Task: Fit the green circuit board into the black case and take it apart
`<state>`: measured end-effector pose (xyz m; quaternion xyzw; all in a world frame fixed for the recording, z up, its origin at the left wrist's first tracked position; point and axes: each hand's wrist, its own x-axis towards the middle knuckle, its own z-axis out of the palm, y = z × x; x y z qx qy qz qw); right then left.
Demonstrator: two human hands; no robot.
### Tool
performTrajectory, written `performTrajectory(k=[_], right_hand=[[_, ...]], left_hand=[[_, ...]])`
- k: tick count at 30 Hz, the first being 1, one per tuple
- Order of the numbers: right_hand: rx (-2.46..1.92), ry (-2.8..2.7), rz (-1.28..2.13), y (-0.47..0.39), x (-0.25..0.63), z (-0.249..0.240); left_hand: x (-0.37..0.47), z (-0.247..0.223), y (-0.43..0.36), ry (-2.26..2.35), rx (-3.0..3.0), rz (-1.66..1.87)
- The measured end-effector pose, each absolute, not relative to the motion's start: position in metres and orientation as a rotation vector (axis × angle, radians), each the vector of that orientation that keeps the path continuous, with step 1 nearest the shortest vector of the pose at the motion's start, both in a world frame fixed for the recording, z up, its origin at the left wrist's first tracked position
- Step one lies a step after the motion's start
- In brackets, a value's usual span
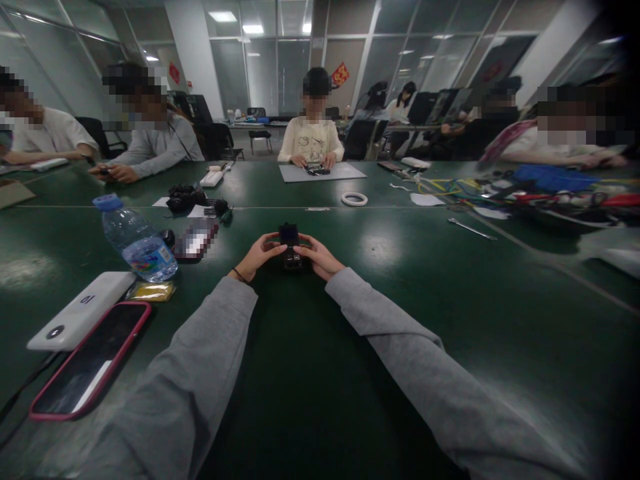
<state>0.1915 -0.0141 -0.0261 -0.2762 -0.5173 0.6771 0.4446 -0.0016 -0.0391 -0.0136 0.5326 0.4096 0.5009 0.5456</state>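
Note:
My left hand (261, 256) and my right hand (319, 256) hold a small black device (293, 260) between them, at or just over the green table (295, 347). A dark, square, screen-like part stands up at the device's top. Small pale marks show on its lower face, too small to read. Both thumbs press on its near side, while the other fingers curl round its left and right edges. The fingertips behind it are partly hidden. What kind of device it is, I cannot make out.
To my left are a water bottle (137, 243), a yellow packet (151, 291), a white power bank (83, 310) and a red-edged phone (93, 360). Beyond my hands lies a tape roll (355, 199). A wrench (473, 229) and tangled cables (560, 193) lie right. Several people sit around.

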Motion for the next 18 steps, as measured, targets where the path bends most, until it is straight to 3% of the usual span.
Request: performTrajectory(k=[18], right_hand=[[-0.715, -1.376, 1.6, -0.0174, 0.1907, -0.0243]], left_hand=[[-0.0021, -0.012, -0.0387, 1.002, 1.281, 1.229]])
